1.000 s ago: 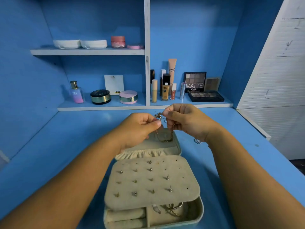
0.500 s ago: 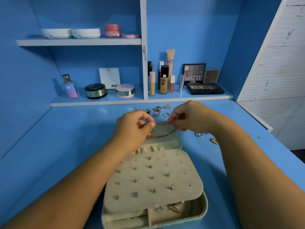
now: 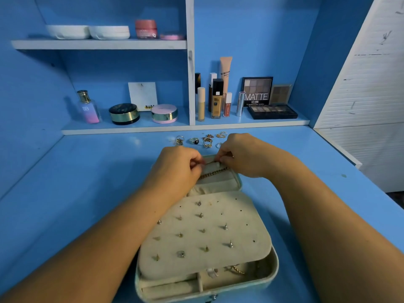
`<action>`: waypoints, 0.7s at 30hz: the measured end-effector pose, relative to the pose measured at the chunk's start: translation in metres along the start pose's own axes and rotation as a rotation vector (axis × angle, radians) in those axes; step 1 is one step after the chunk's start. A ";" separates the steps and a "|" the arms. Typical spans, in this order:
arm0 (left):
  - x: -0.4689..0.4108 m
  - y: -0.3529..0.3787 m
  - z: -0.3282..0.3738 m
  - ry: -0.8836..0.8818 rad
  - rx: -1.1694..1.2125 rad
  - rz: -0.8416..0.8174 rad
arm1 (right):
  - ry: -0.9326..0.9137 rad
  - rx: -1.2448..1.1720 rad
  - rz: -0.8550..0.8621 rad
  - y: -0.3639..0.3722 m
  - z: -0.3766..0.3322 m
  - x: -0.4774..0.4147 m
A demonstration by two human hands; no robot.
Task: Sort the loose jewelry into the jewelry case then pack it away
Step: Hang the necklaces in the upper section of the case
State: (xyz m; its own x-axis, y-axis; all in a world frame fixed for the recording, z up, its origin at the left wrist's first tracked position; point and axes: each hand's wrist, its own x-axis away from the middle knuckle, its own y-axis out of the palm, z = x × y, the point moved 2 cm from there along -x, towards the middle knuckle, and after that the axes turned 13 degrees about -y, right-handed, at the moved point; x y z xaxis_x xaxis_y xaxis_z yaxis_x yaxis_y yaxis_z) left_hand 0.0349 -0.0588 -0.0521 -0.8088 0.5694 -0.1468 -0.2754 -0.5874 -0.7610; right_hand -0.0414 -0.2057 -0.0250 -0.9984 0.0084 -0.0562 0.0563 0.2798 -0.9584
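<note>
An open beige jewelry case [image 3: 272,274] sits on the blue desk in front of me. Its padded earring panel [image 3: 205,232] holds several studs and lies over the lower tray. A gold chain [image 3: 214,172] stretches across the inside of the lid. My left hand [image 3: 177,167] pinches its left end and my right hand [image 3: 242,154] pinches near a beige tab [image 3: 215,165] at its right end. Several loose rings [image 3: 194,141] lie on the desk behind my hands. Another gold chain [image 3: 237,270] rests in the lower right compartment.
The back shelf holds a perfume bottle [image 3: 88,108], two round compacts [image 3: 124,113], foundation tubes [image 3: 216,99] and eyeshadow palettes [image 3: 272,111]. White dishes [image 3: 87,31] and a pink jar [image 3: 146,29] sit on the upper shelf. A white slatted panel [image 3: 371,84] stands at the right.
Both hands lowered the gold chain from the air down onto the case lid and brought it flatter. My view tilted down, revealing the loose rings behind.
</note>
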 end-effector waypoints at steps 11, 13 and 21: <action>0.003 -0.008 0.003 -0.010 0.032 -0.214 | 0.042 -0.061 0.000 -0.006 0.007 0.009; 0.006 -0.011 0.006 0.002 0.062 -0.293 | 0.031 -0.070 0.001 -0.005 0.007 0.009; 0.007 -0.025 0.012 0.028 0.415 -0.363 | -0.139 -0.246 -0.090 -0.005 -0.008 0.008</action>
State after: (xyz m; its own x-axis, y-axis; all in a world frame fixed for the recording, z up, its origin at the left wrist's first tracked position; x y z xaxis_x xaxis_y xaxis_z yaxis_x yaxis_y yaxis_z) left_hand 0.0296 -0.0469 -0.0271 -0.6111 0.7895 0.0579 -0.7205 -0.5244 -0.4539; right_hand -0.0500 -0.1992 -0.0188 -0.9876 -0.1544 -0.0280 -0.0534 0.4982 -0.8654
